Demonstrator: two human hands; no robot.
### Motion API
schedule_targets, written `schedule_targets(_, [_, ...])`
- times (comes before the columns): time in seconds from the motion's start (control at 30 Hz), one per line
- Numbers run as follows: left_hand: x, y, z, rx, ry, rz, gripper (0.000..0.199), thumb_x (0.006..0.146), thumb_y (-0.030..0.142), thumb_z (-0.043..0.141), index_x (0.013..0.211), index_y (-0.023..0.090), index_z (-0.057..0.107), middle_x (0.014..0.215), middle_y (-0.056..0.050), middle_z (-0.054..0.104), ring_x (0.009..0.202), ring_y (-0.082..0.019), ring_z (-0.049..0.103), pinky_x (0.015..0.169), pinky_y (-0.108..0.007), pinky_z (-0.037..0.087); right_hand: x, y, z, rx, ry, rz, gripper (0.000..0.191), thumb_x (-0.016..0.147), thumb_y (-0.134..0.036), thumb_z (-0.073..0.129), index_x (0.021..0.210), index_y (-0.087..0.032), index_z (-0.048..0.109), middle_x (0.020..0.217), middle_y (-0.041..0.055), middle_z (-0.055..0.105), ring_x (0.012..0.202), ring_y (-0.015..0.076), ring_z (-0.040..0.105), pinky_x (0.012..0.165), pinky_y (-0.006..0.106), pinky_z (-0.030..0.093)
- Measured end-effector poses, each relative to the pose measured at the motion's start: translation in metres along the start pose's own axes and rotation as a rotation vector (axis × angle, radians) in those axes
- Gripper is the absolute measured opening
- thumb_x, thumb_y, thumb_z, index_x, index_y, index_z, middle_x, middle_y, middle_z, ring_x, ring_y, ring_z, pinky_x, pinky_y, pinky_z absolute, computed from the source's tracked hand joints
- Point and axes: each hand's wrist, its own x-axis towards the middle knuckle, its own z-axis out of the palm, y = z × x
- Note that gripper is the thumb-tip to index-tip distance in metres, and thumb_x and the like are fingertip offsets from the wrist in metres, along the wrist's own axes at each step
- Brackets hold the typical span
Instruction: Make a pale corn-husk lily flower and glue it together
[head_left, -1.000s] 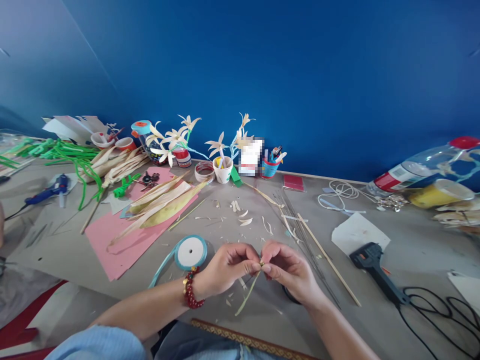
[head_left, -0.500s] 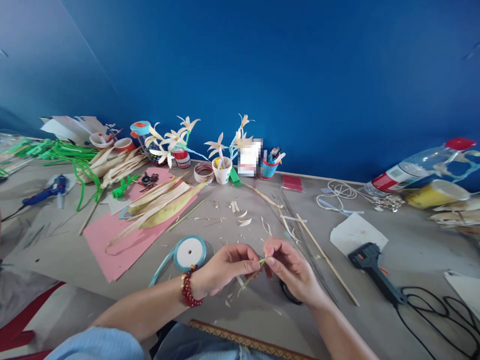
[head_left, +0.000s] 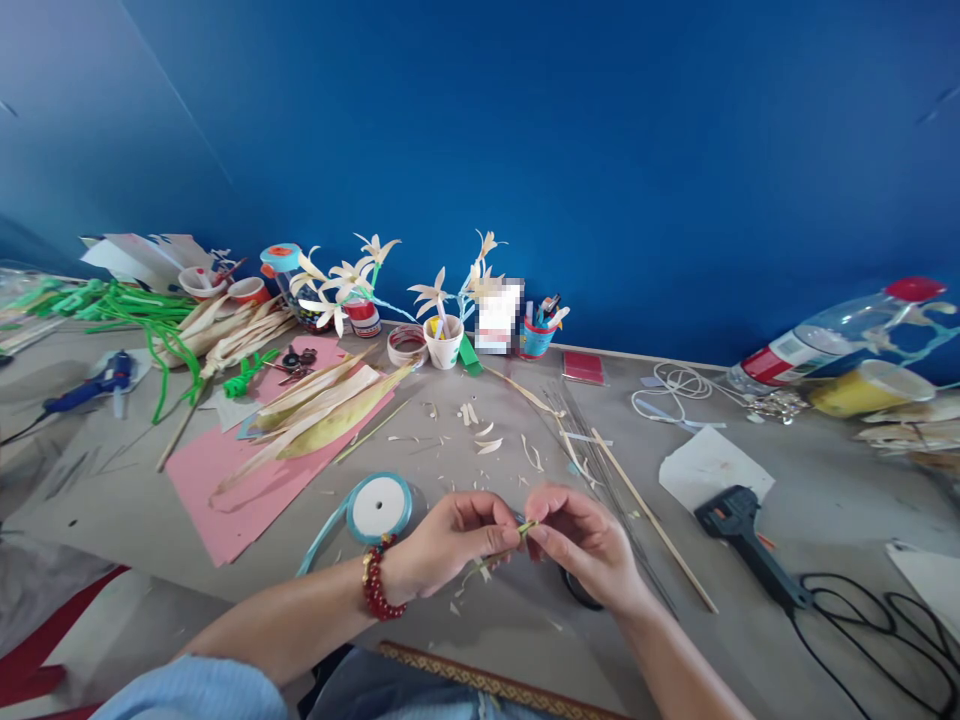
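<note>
A thin green strip of dried leaf or husk [head_left: 527, 528] is pinched between my two hands, low in the middle of the head view. My left hand [head_left: 461, 540], with a red bead bracelet at the wrist, grips the strip between thumb and fingers; its tail hangs below that hand. My right hand [head_left: 581, 540] pinches the upper end close by. Under the right hand a black ring-shaped thing [head_left: 581, 590], partly hidden, lies on the table. Left of my hands is a spool of light blue ribbon [head_left: 380, 508].
A glue gun [head_left: 750, 545] with a coiled cable lies right, near a wooden stick [head_left: 656, 520] and thin wires. Dried husks [head_left: 330, 410] rest on pink paper [head_left: 225, 490] at left. Husk flowers stand in a white cup [head_left: 444, 345] by the wall. Scraps [head_left: 489, 445] lie scattered mid-table.
Both hands keep their pinch on the green strip and have shifted only slightly. The strip's tail below my left hand now lies flatter. Things on the table have not moved.
</note>
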Motion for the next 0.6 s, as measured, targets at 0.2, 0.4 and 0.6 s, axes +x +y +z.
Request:
schedule_targets(0.2, [0.001, -0.002, 0.0, -0.044, -0.015, -0.023, 0.033, 0.07, 0.041, 0.082, 0.07, 0.013, 0.064, 0.066, -0.003, 0.065, 0.056, -0.008, 0.05, 0.058, -0.023, 0.039, 0.0, 0.001, 0.003, 0.093, 0.01, 0.064, 0.011, 0.088, -0.029, 0.07, 0.085, -0.019, 0.066, 0.078, 0.0005, 0.059, 0.058, 0.0116, 0.06, 0.054, 0.024, 0.05])
schedule_targets(0.4, [0.001, 0.0, 0.003, -0.147, -0.066, -0.104, 0.035, 0.066, 0.041, 0.085, 0.067, 0.013, 0.064, 0.06, -0.001, 0.061, 0.052, -0.008, 0.049, 0.055, -0.022, 0.037, 0.001, 0.004, 0.009, 0.248, 0.001, 0.147, 0.018, 0.083, -0.033, 0.075, 0.081, -0.018, 0.064, 0.075, 0.0001, 0.057, 0.059, 0.0122, 0.059, 0.049, 0.023, 0.05])
schedule_targets(0.6, [0.002, -0.001, 0.001, -0.197, -0.109, -0.133, 0.032, 0.067, 0.037, 0.085, 0.069, 0.012, 0.065, 0.061, -0.001, 0.062, 0.054, -0.008, 0.052, 0.055, -0.022, 0.038, 0.001, 0.001, 0.012, 0.265, 0.001, 0.17, 0.02, 0.082, -0.033, 0.076, 0.079, -0.018, 0.063, 0.071, -0.0007, 0.056, 0.058, 0.0112, 0.057, 0.049, 0.022, 0.049])
